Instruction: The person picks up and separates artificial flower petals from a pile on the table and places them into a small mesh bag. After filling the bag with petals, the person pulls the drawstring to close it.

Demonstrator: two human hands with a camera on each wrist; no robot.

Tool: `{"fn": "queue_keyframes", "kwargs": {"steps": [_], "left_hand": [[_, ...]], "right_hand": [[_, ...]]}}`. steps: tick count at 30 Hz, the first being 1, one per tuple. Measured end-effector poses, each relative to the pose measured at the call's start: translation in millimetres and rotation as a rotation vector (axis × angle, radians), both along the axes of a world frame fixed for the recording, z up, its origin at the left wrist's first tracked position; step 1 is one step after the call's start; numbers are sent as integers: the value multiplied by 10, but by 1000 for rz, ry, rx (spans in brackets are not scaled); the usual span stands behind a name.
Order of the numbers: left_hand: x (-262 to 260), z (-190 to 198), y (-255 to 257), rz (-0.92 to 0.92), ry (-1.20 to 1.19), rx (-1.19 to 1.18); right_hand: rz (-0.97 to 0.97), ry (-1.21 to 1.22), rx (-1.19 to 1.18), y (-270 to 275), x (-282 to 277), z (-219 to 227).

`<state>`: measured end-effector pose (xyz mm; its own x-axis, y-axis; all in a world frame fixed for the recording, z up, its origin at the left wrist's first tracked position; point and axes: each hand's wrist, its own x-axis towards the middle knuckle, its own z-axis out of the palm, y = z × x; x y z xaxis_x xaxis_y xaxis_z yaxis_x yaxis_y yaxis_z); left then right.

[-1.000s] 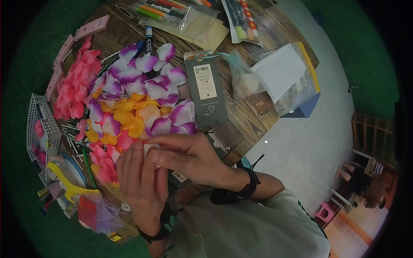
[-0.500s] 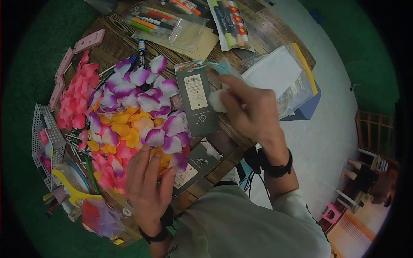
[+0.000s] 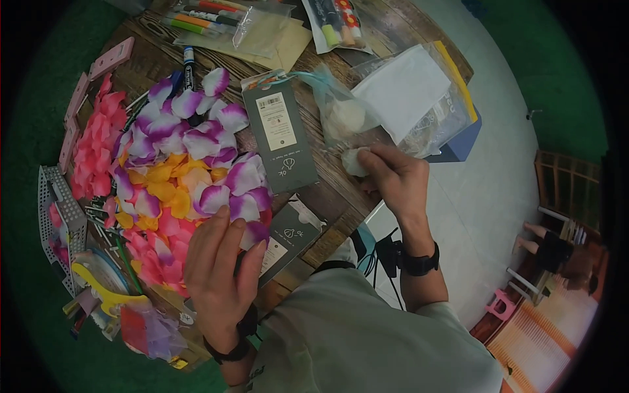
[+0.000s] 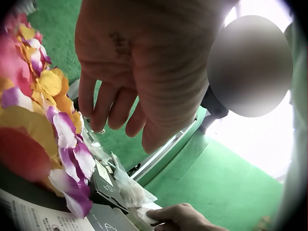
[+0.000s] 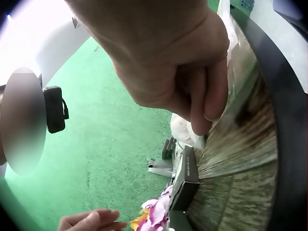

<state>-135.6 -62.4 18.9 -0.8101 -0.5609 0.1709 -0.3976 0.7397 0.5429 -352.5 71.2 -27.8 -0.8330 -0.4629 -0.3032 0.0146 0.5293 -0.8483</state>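
My right hand (image 3: 396, 180) pinches a small, crumpled whitish wad (image 3: 355, 162) low over the right edge of the wooden table; its exact kind is unclear. Just beyond the wad lies a clear drawstring bag (image 3: 344, 118) with something whitish inside. In the left wrist view, the fingers of my left hand (image 3: 219, 275) hang loosely with nothing in them. That hand hovers at the near side of a heap of artificial petals: purple-and-white petals (image 3: 203, 141), orange petals (image 3: 171, 190) and pink petals (image 3: 160, 255). A dark box (image 3: 295, 226) lies beside its fingertips.
Another dark box (image 3: 278, 137) stands between the petals and the drawstring bag. Marker packs (image 3: 337, 26) lie at the back, and a plastic pouch with white sheets (image 3: 406, 92) on the right. A grey perforated basket (image 3: 62, 216) and yellow-handled scissors (image 3: 105, 288) sit at the left.
At first both hands met over the petals around a small white thing. My right hand then swung right with the whitish wad and lowered beside the drawstring bag; my left stayed, its fingers loosened.
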Motion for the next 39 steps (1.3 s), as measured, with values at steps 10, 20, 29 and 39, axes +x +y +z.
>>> {"fn": "queue_keyframes", "kwargs": {"steps": [10, 20, 29, 39], "left_hand": [[124, -10, 44, 9, 29, 17], [344, 38, 69, 19, 48, -23], [466, -6, 69, 14, 90, 13], [523, 13, 14, 42, 101, 3]], "right_hand": [[-109, 393, -24, 259, 9, -292], [247, 653, 442, -71, -37, -109], [71, 450, 82, -66, 146, -48], [140, 397, 1, -1051, -94, 320]]}}
